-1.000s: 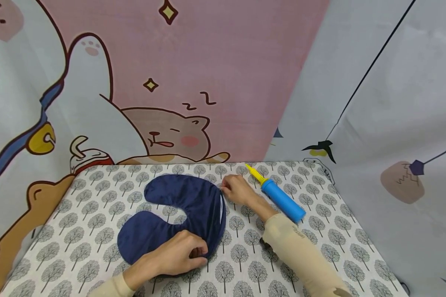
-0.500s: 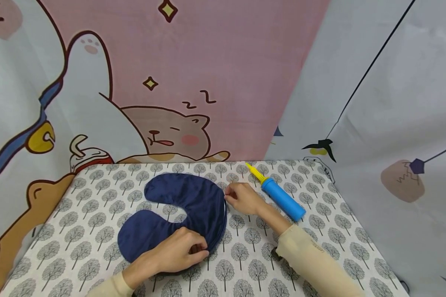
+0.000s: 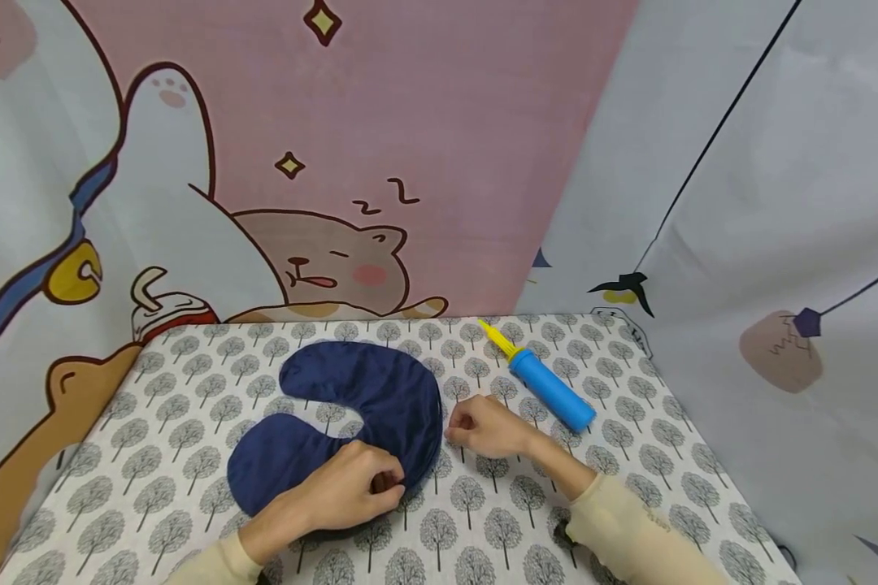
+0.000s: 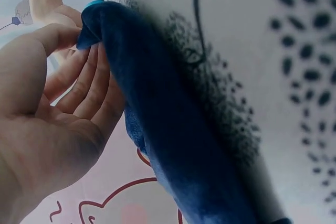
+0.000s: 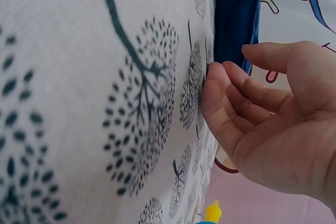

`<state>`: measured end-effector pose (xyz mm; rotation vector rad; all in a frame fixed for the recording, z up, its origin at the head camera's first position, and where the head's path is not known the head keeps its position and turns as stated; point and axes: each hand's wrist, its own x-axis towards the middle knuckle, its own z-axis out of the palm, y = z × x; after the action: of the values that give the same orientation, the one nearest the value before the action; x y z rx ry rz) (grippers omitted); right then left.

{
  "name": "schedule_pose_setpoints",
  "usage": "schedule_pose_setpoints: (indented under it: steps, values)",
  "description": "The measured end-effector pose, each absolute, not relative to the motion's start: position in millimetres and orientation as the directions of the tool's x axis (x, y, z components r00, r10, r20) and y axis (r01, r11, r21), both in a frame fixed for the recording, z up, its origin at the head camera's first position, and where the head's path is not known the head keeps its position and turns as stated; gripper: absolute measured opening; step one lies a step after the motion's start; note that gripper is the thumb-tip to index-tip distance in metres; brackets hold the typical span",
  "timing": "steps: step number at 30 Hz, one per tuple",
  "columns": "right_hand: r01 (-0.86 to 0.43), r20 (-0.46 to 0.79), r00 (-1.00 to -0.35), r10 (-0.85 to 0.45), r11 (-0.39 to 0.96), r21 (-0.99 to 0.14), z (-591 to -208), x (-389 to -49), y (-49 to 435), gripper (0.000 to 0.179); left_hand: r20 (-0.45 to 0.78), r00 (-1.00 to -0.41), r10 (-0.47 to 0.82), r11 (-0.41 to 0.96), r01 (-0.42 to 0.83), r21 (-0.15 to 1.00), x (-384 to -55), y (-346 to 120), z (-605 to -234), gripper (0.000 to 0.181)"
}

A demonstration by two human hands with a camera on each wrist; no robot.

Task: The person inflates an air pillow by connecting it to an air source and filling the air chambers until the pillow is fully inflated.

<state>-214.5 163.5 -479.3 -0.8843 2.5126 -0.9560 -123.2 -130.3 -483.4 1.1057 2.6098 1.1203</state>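
A navy U-shaped neck pillow [image 3: 336, 374] lies on the tree-print cloth, its opening toward the left. My left hand [image 3: 347, 487] pinches the pillow's near right edge. In the left wrist view, thumb and forefinger hold a fold of the blue fabric [image 4: 157, 114]. Beside the pillow's right edge is my right hand [image 3: 490, 426], its fingers bent. The right wrist view has the thumb a little apart from the fingertips, near the blue edge [image 5: 233, 19]. No item shows between them. A tiny dark spot by the fingertips is too small to identify.
A blue hand pump [image 3: 552, 390] with a yellow nozzle [image 3: 499, 337] lies right of the pillow, behind the right hand. The tree-print cloth [image 3: 212, 463] covers the table. Hanging sheets with cartoon prints [image 3: 439, 122] stand behind and at the sides.
Along the pillow's right edge my right hand has come nearer to me. The white slit in that edge has narrowed and no longer shows. My left hand has kept its grip.
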Motion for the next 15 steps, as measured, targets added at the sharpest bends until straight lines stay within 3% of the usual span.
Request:
schedule_pose_setpoints:
  steps: [15]
  values:
    - [-0.402,-0.048,-0.806,-0.590,0.605,-0.688,-486,-218,144,0.029,0.190,-0.790,0.582,0.537,0.550,0.640,-121,-143,-476,0.025]
